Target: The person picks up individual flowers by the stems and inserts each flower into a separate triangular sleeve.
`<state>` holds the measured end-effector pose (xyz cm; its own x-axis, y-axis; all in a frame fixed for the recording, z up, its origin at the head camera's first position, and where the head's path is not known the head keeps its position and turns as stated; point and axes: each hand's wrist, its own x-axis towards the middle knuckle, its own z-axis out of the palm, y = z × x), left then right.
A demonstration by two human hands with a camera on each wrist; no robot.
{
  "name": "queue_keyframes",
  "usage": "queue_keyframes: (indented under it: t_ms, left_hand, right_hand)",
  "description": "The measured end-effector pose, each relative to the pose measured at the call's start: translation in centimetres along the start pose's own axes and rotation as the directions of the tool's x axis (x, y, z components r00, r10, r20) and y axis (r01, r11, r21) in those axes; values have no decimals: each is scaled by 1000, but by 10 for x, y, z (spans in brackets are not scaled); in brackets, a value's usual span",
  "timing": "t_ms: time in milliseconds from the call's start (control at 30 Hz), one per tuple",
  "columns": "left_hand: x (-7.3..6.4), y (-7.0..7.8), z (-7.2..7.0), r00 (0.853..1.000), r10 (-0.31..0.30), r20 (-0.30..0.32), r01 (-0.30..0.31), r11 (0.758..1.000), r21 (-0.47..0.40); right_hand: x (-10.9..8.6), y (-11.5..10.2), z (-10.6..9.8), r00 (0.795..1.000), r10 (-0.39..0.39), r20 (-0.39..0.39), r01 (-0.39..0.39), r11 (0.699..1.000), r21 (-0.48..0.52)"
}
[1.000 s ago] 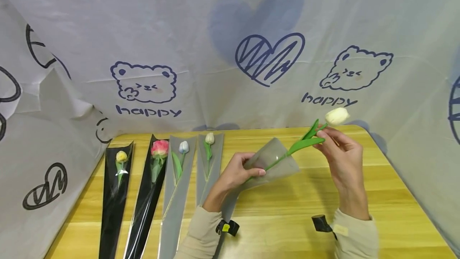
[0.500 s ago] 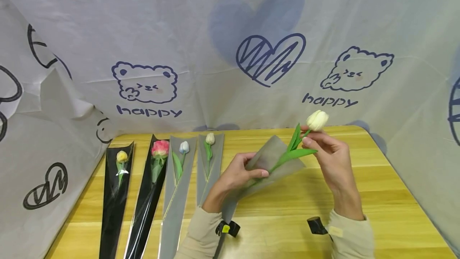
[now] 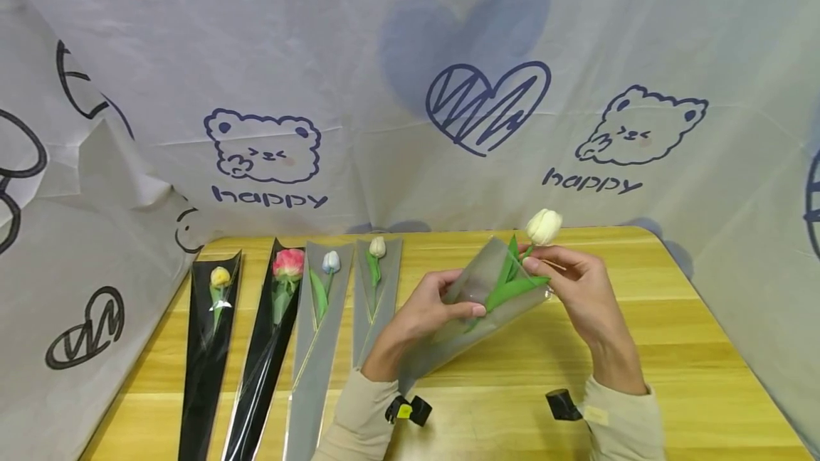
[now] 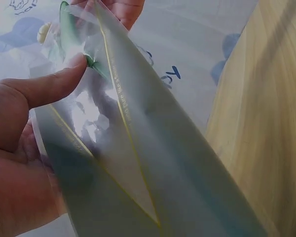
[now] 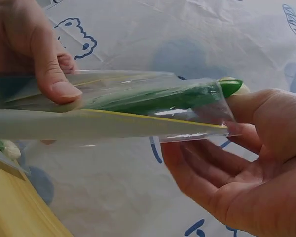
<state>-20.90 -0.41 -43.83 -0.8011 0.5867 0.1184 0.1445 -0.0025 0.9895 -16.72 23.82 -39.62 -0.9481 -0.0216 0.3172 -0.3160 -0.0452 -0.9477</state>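
My left hand [image 3: 426, 310] grips a grey flower sleeve [image 3: 442, 351] with a clear front, its thumb across the clear film. Inside the sleeve lie the lower stem and much of the green leaves [image 5: 138, 100] of a white artificial tulip [image 3: 544, 227]. The bloom stands outside, beyond the sleeve's mouth. Just below the bloom, my right hand [image 3: 586, 290] pinches the stem between thumb and forefinger. Gold lines edge the sleeve's V-shaped front [image 4: 133, 153] in the left wrist view. The stem's lower end is hidden in the grey part.
On the wooden table [image 3: 692, 368], to the left, lie a yellow flower in a black sleeve [image 3: 203, 368], a pink flower in a black sleeve [image 3: 259, 368], a blue-white tulip [image 3: 331, 262] and a white tulip [image 3: 377, 247] in grey sleeves. A printed cloth [image 3: 359, 41] hangs behind.
My right hand has moved left and down, sliding the white tulip deeper into the sleeve. The leaves now lie largely behind the clear film. My left hand has stayed nearly in place.
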Motion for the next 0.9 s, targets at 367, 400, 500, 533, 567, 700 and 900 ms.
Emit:
queue_keyframes:
  t_ms: [367,400,500,533,567,700,900]
  left_hand:
    - [-3,-11,-14,981,-66,182,38,988,149]
    - [-3,-12,-14,982,-64,177,36,987,156]
    - [-2,-14,-14,987,-49,154,21,984,177]
    - [-2,-14,-13,988,-46,145,18,983,185]
    - [-2,-14,-12,989,-42,141,15,982,190]
    - [-2,-11,-9,990,-41,139,10,976,216]
    - [-1,-10,-7,988,-35,153,0,974,227]
  right_hand:
    - [-1,-7,-12,971,20,-238,8,994,113]
    - [-2,-8,-13,970,13,-244,19,992,128]
    - [-3,-9,-17,980,-28,-195,56,989,137]
    - [-4,-9,-18,985,-42,-168,63,990,126]
    - [-4,-10,-20,989,-50,-138,66,992,112]
    - [-8,-11,-25,998,-47,-37,49,998,46]
    - [-10,-14,-29,1000,-8,5,8,1000,-16]
